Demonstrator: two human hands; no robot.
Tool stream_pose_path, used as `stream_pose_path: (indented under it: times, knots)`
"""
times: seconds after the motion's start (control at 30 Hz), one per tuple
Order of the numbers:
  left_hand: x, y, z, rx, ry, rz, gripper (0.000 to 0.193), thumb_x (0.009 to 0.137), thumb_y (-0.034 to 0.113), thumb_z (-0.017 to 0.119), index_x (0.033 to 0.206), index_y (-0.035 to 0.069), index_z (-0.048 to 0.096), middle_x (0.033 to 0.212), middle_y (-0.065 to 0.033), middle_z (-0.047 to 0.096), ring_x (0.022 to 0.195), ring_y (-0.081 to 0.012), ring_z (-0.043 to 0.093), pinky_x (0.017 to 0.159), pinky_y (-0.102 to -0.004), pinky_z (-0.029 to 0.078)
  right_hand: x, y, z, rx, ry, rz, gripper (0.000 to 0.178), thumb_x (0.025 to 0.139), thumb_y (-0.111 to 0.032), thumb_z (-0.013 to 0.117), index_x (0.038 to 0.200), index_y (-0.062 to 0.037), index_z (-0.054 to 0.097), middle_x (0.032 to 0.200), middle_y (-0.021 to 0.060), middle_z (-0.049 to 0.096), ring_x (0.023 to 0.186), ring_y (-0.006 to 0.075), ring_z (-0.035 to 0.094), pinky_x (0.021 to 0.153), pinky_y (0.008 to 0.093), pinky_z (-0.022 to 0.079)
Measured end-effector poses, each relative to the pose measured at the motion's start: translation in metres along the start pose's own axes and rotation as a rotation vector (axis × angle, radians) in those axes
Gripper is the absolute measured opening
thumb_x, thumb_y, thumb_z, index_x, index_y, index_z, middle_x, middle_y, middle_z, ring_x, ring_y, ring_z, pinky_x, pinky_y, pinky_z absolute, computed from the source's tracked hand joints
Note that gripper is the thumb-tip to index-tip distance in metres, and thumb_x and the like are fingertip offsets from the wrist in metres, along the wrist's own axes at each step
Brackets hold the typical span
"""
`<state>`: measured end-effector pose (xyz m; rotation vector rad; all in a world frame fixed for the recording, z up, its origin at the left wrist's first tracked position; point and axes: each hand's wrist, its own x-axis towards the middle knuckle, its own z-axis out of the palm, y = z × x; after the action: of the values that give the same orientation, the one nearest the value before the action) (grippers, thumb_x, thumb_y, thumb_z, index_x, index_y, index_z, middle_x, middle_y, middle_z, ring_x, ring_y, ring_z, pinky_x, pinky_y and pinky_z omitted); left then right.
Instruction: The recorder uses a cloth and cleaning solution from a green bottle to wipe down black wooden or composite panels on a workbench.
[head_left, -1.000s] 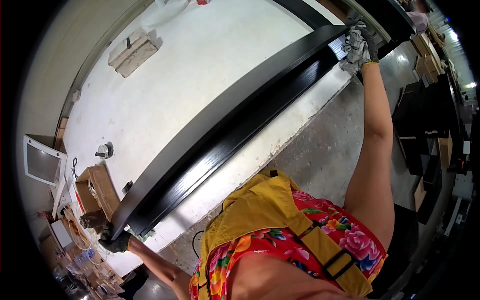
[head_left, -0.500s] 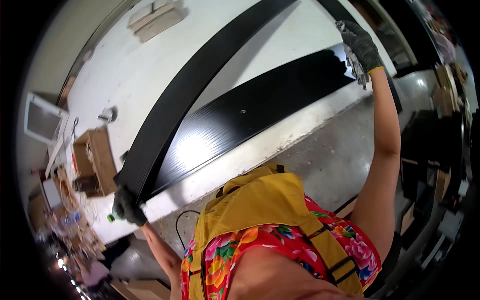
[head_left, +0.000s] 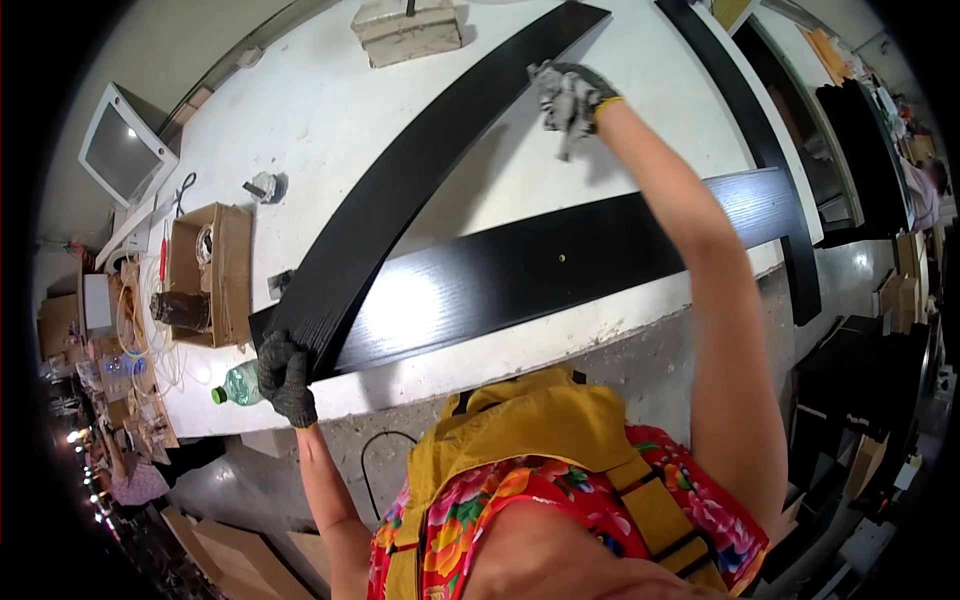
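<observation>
A long black board lies slantwise over a second black board on a white-topped table; wood grain shows in the glare. My left hand, in a dark grey knitted glove, is closed on the near left end of the upper board. Out by that board's far end, my right hand wears a similar glove with a yellow cuff. It is closed round a crumpled grey rag, which hangs down beside the board's right edge. Beside my left hand lies a green-capped clear bottle.
A cardboard box with odds and ends stands at left, near scissors and a white-framed panel. A pale block sits at the far edge. Another black strip runs along the right side, crossing the lower board's end.
My right hand has moved left with the rag, from the lower board's right end to near the upper board's far end. My left hand stays at the near end. The view has shifted.
</observation>
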<state>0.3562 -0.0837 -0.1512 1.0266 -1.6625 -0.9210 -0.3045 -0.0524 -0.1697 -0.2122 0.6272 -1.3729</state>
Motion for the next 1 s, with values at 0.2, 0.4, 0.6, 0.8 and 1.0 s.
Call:
stream_pose_path:
  times: [0.2,0.4,0.6,0.8,1.0]
  knots:
    - [-0.007,0.002,0.004,-0.084,0.004,0.03,0.027,0.071,-0.005,0.076,0.097,0.0,0.069,0.108,-0.0135,0.068,0.113,-0.0296,0.061,0.108,-0.0454,0.041,0.067,0.03,0.007,-0.108,0.288,-0.105,0.026,0.098,-0.038,0.051,0.089,-0.0166,0.06,0.074,0.0061,0.059,0.065,0.0259,0.055,0.06,0.0464,0.047]
    - [0.001,0.013,0.017,-0.112,0.001,0.071,0.027,0.067,-0.006,0.076,0.091,0.002,0.067,0.097,-0.009,0.065,0.104,-0.0268,0.06,0.109,-0.048,0.04,0.049,0.015,-0.014,-0.271,0.295,-0.047,0.027,0.1,-0.036,0.052,0.085,-0.013,0.055,0.064,0.0031,0.054,0.051,0.0193,0.054,0.046,0.0405,0.045]
    - [-0.013,0.001,-0.016,-0.035,-0.181,0.14,0.03,0.066,-0.011,0.076,0.09,0.004,0.066,0.095,-0.0075,0.064,0.103,-0.025,0.06,0.108,-0.0467,0.039,-0.029,0.041,0.091,-0.391,0.472,-0.066,0.027,0.1,-0.044,0.049,0.093,-0.0197,0.058,0.071,0.0043,0.055,0.062,0.0217,0.054,0.057,0.042,0.047]
    - [0.009,0.001,-0.019,-0.156,-0.161,-0.114,0.034,0.078,-0.008,0.069,0.11,0.002,0.067,0.113,-0.0093,0.065,0.113,-0.0249,0.059,0.109,-0.0405,0.039,-0.2,0.068,0.155,-0.454,0.673,-0.201,0.034,0.091,-0.039,0.065,0.11,-0.0107,0.068,0.083,0.0032,0.062,0.064,0.017,0.058,0.057,0.0317,0.05]
    - [0.028,-0.007,-0.066,0.347,-0.255,0.184,0.033,0.097,0.009,0.057,0.127,-0.003,0.06,0.139,-0.0167,0.056,0.128,-0.0301,0.052,0.111,-0.0406,0.038,-0.253,0.212,0.098,-1.278,0.433,-1.142,0.033,0.087,-0.031,0.072,0.106,-0.0046,0.071,0.087,0.0021,0.069,0.071,0.0107,0.062,0.066,0.0271,0.053]
